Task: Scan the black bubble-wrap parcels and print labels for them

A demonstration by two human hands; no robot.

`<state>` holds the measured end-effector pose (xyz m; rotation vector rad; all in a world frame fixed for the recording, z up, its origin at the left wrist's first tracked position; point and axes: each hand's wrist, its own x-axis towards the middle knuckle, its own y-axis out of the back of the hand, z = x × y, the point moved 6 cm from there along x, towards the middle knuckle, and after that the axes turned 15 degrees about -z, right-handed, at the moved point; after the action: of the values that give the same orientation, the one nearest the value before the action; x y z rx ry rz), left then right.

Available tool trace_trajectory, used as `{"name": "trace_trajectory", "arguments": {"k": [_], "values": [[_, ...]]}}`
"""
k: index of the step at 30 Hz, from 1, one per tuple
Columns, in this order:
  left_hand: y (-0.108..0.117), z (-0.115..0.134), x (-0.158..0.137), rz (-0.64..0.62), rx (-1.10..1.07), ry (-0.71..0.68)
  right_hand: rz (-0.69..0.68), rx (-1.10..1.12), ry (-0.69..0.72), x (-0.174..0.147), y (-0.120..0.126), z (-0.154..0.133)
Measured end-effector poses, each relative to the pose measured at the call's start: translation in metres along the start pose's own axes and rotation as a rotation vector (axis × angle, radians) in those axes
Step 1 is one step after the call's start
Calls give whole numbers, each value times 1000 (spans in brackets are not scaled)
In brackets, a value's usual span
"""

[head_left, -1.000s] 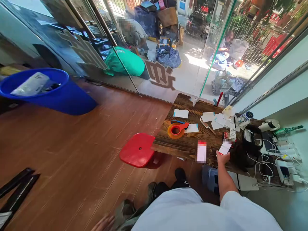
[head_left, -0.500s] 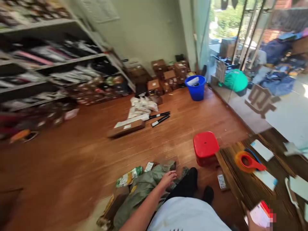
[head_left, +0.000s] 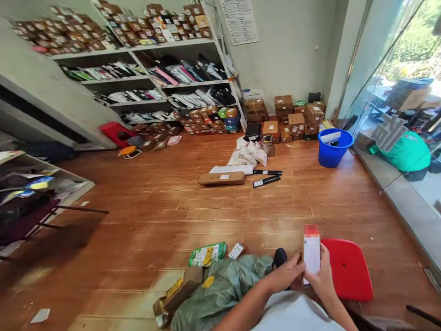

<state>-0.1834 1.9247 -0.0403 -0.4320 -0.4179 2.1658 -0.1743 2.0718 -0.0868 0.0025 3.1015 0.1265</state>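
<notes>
the phone (head_left: 312,250) with a red top edge stands upright over the person's lap, low and right in the view, above a wooden plank floor (head_left: 144,216). metal shelves (head_left: 165,78) along the far wall carry rows of small boxes and flat parcels, and more cardboard boxes (head_left: 292,117) are stacked on the floor by the wall. a glass front runs down the right side. a blue bucket (head_left: 329,154) near the glass holds a pale packet and some dark items. a green sack (head_left: 220,289) lies open just left of the hands, with a brown box and packets beside it. a red stool (head_left: 347,269) sits just right of the phone. the right hand (head_left: 320,276) wraps the phone's right edge, fingers curled shut on it; the left hand (head_left: 285,273) touches its left edge with thumb and fingertips, loosely closed.
</notes>
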Motion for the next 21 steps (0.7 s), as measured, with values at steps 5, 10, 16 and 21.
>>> {"name": "trace_trajectory", "arguments": {"k": [5,10,16,21], "values": [[102,97,-31,102,-251,-217,-215,157,96,125,-115,-77],[188,160,-57,182,-384,-367,-495,438,-69,225,-194,-125],[288,210,-68,424,-374,-383,-682,406,-213,339,-288,-151],[380,247,-84,557,-381,-473,-811,327,-184,423,-372,-160]]}}
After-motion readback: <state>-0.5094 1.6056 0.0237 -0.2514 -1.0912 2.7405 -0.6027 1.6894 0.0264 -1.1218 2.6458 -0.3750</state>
